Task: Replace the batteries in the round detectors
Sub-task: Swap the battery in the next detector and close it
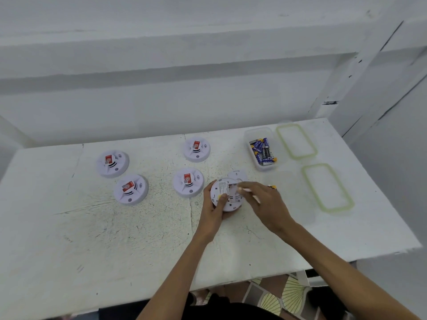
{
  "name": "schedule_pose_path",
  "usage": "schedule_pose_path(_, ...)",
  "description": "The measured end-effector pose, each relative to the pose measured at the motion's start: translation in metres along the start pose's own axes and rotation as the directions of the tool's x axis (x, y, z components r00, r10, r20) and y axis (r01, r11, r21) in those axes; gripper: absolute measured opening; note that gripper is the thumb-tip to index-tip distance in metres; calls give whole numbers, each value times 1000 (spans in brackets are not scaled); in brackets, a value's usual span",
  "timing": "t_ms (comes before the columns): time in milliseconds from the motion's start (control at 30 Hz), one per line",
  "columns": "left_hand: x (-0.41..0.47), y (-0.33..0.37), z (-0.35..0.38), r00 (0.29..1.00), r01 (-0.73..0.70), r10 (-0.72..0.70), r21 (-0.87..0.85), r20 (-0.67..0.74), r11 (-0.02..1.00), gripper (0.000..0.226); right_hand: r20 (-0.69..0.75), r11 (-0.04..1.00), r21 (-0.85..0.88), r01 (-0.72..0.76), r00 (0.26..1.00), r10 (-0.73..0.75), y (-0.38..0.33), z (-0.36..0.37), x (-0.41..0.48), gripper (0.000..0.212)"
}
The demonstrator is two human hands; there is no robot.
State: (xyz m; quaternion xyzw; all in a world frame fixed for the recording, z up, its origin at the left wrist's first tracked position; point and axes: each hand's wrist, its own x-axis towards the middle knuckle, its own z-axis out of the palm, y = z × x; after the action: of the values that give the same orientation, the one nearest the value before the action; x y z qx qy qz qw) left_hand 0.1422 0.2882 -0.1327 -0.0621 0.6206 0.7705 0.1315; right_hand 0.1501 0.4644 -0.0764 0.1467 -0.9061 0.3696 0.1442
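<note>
Table (69, 227): white top, scuffed and speckled grey.
Wall (161, 107): white, stepped ledges behind the table's far edge.
Floor (272, 299): patterned tiles below the near edge.

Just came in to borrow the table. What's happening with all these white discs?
A person is replacing batteries in round detectors. The left hand grips one upturned detector, while the right hand works with its fingertips at the open back; whether they pinch anything is unclear. A loose round cover lies just behind it. Four more detectors sit face up to the left. A clear box of batteries stands open at the right, two green-rimmed lids beside it.
</note>
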Motion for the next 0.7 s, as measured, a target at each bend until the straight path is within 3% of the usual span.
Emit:
schedule_pose_path(100, 0, -1, 0, 1000, 10, -10, -11, 1, 1000, 47, -270, 951, 180, -252, 917, 294, 0, -9, -8, 14)
schedule_pose_path(200, 1, 0, 0, 1000, 29, -29, -32, 2, 999, 48, -359, 907, 146, -395, 833, 421, 16, -15, -15, 18)
schedule_pose_path(433, 1, 0, 0, 999, 42, -42, -69, 13, 997, 48, -202, 790, -138, -597, 798, 568, 49, -26, -24, 30)
schedule_pose_path(600, 2, -3, -1, 998, 62, -61, -94, 15, 994, 49, -167, 752, -270, -601, 799, 578, 52, -23, -20, 10)
schedule_pose_path(700, 2, -4, -1, 998, 61, -60, -97, 15, 993, 49, -153, 739, -296, -605, 794, 589, 53, -22, -18, 11)
